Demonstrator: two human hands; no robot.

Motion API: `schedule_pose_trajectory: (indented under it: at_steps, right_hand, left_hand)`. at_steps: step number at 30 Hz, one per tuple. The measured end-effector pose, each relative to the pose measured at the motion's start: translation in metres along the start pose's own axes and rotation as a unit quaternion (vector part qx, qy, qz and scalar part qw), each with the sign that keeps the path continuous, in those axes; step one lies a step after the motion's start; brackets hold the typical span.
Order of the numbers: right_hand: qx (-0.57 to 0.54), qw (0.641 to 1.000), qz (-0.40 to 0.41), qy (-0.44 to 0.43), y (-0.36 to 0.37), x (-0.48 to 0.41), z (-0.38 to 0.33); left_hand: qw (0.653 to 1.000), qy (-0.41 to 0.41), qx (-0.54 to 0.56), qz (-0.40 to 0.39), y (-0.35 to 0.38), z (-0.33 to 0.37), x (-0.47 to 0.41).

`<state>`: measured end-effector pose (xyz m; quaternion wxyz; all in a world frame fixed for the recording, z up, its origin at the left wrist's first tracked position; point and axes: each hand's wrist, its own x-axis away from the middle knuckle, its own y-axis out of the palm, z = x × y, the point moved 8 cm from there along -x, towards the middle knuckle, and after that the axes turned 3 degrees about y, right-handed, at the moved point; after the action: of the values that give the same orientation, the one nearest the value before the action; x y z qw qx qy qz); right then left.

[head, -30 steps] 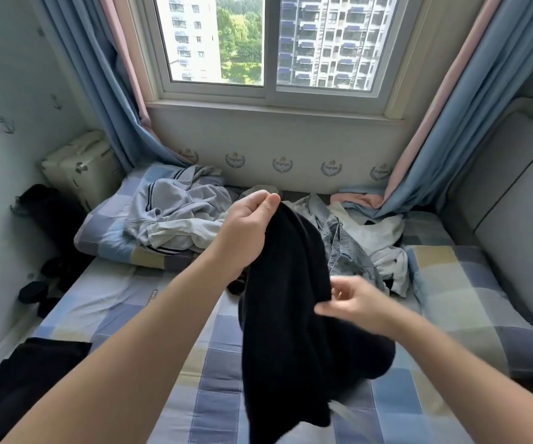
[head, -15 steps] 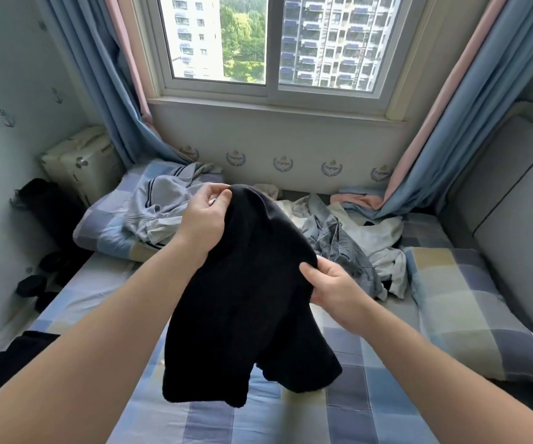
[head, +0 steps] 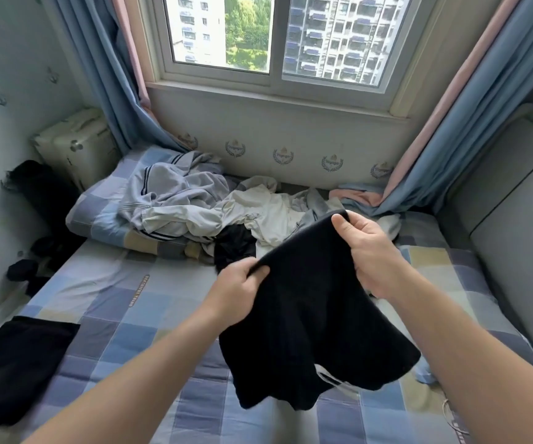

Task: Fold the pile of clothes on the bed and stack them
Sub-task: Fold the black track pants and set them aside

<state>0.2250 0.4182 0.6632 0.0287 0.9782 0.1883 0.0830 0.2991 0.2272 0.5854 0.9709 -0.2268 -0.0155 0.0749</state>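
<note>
The person is holding a black garment (head: 310, 331) up over the checked bed (head: 124, 315), and most of its length is hanging clear of the sheet. The left hand (head: 242, 283) is pinching the top edge at its left corner, with the fingers curled over the fabric. The right hand (head: 367, 254) is gripping the opposite corner higher up, with the thumb lying across the front and the fingers wrapped behind. The edge is stretching taut between them and sloping up toward the right. The cloth is hanging in loose folds — a white drawstring (head: 329, 378) is dangling near its lower hem, so these are probably shorts, though the shape is hard to read.

Beyond the hands, the pile of clothes (head: 194, 206) is lying crumpled at the window end of the bed. It is made up of grey and off-white pieces with dark striped trim, and it is spilling partly over a checked pillow (head: 98, 216). A small black item (head: 234, 248) is sitting bunched at the near side of the heap. At the bed's near left edge a flat black piece (head: 18, 363) is lying laid out squarely, well apart from the pile.

A cream suitcase (head: 76, 145) is standing in the left corner beside the blue curtain (head: 98, 75) — and a grey padded panel (head: 515, 235) is running along the right side of the bed.
</note>
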Motion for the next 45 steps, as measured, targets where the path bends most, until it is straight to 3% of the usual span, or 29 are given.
schedule_pose_trajectory:
  at_steps: [5,7,9,11,14,17,21,23,25,28,30,35,40,43,45]
  right_hand:
    - [0.162,0.982,0.094,0.007,-0.043,-0.006,0.011]
    - [0.241,0.960,0.142,-0.003,-0.045,-0.001,0.017]
    - [0.299,0.946,0.122,-0.025,-0.027,0.010,0.022]
    - [0.284,0.958,0.025,-0.011,0.006,0.026,0.033]
    - [0.183,0.972,-0.122,0.088,0.059,0.046,0.069]
    - [0.161,0.983,-0.059,0.065,0.067,0.033,0.081]
    - [0.140,0.989,-0.007,0.048,0.050,0.008,0.067]
    - [0.099,0.994,0.021,0.050,0.039,0.001,0.059]
    - [0.049,0.995,0.061,0.057,0.027,-0.005,0.051]
    - [-0.047,0.994,0.077,0.067,0.020,-0.009,0.038]
    - [-0.102,0.990,0.070,0.063,0.019,-0.009,0.031]
    - [-0.158,0.983,0.071,0.060,0.010,-0.001,0.017]
    - [-0.149,0.975,0.150,0.062,-0.033,-0.003,0.027]
    - [-0.049,0.965,0.225,0.128,-0.063,-0.006,0.051]
    - [0.062,0.959,0.228,0.158,-0.068,-0.006,0.058]
  left_hand:
    - [0.997,0.001,0.066,0.036,-0.037,0.038,-0.017]
    - [0.988,-0.038,0.138,0.057,-0.044,0.047,-0.022]
    - [0.967,-0.100,0.223,0.076,-0.047,0.051,-0.027]
    - [0.952,-0.129,0.270,0.067,-0.046,0.058,-0.033]
    - [0.943,-0.133,0.301,0.046,-0.043,0.073,-0.034]
    - [0.941,-0.117,0.312,0.055,-0.044,0.079,-0.037]
    - [0.935,-0.082,0.321,0.124,-0.070,0.069,-0.045]
    - [0.952,-0.073,0.272,0.118,-0.080,0.059,-0.043]
    - [0.981,-0.082,0.169,0.054,-0.073,0.046,-0.035]
    - [0.978,-0.124,0.078,-0.149,-0.025,0.027,-0.010]
    - [0.961,-0.127,0.061,-0.236,0.009,0.014,0.008]
    - [0.981,-0.074,0.037,-0.174,0.041,-0.016,0.006]
    - [0.994,-0.075,0.046,-0.067,0.016,-0.007,-0.017]
    - [0.994,-0.086,0.062,-0.036,-0.011,0.015,-0.044]
    - [0.990,-0.116,0.068,-0.053,-0.020,0.033,-0.054]
